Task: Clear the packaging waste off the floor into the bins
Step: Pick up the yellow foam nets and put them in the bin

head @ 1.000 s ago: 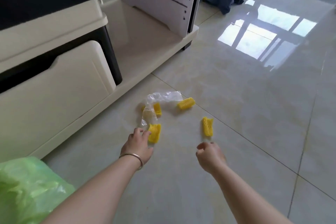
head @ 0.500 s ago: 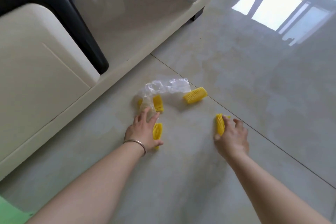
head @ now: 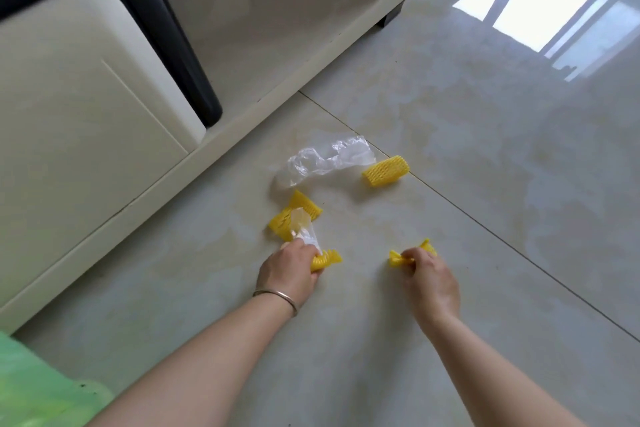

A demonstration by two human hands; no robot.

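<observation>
- My left hand (head: 289, 269) has closed since half a second ago: then it lay flat over the yellow foam net sleeve (head: 325, 259), now it clenches that sleeve together with a twist of clear plastic film (head: 306, 234) sticking up from my fist.
- My right hand (head: 431, 274) has done the same, from resting on its foam sleeve (head: 398, 258) to pinching it, crushed, between fingers and thumb, low over the tile.
- I judge two pieces are secured and ready to carry; nothing is in a bin yet.
- Still lying on the floor (head: 485, 184): a pair of yellow sleeves (head: 294, 215) just beyond my left fist, touching each other; a lone sleeve (head: 386, 172) farther out on the grout line; a crumpled clear plastic bag (head: 329, 159) just beside it.
- The cream cabinet (head: 86, 114) runs along my left, its base edge near the bag and the pair, so reaching there leaves little room on that side.
- To the right and ahead the glossy tile lies open for sweeping the hands.
- A green bin bag (head: 34, 388) shows at the lower left corner, near my left elbow; I'd take it for the drop point, a short swing back.
</observation>
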